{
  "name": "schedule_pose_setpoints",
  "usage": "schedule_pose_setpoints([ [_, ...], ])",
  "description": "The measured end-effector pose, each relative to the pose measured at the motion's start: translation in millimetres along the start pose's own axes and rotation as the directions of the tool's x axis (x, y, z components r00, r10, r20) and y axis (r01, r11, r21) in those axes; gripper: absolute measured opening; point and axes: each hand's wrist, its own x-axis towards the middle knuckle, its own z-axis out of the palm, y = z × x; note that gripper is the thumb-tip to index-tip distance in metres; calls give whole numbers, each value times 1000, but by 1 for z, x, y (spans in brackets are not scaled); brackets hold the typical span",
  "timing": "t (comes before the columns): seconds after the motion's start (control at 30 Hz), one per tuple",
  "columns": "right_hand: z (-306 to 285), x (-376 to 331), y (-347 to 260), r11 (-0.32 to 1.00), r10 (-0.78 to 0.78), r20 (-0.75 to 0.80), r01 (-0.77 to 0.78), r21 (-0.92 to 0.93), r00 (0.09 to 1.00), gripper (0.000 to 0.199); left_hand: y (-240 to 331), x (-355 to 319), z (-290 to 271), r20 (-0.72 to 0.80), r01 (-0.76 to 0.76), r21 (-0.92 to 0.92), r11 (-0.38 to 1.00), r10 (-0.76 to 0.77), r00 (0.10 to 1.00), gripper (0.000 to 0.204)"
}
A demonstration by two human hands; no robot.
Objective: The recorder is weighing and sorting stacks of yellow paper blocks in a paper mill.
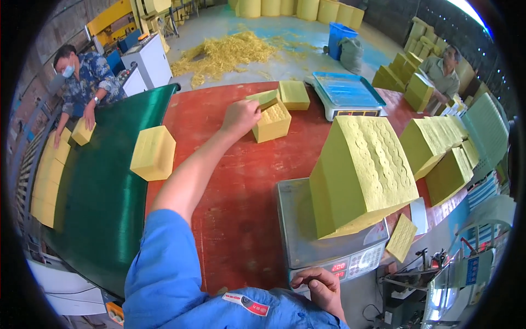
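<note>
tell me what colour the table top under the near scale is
Reddish-brown table top, seen in the head view under the near scale, which carries a yellow block.

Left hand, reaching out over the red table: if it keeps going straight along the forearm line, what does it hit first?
The left hand already pinches a thin yellow sheet above the small yellow stack. Straight on, it probably meets the yellow block just behind first, though depth is unclear.

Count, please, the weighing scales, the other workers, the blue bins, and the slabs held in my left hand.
Weighing scales: 2
Other workers: 2
Blue bins: 1
Thin yellow slab in the fingers of the left hand: 1
Total: 6
</note>
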Motion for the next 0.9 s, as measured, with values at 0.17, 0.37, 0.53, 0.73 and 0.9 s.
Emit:
schedule_pose_setpoints([
  [0.17,11,17,9,987,99,216,-124,103,971,53,36,-90,-92,-88,-116,-248,962,97,991,18],
  [0.37,37,47,47,792,338,428,-500,351,838,86,138,-259,-187,279,306,-321,896,-219,935,16],
  [0.53,31,41,68,693,525,416,-656,299,743,51,218,-357,-205,306,215,-150,965,-161,938,28],
  [0.73,0,10,102,887,461,311,-439,-141,831,36,288,-422,-204,290,627,-17,779,-596,749,42],
  [0.9,-15,-22,51,825,150,547,201,-528,824,40,320,-428,-194,394,712,-667,-219,-915,87,35],
])
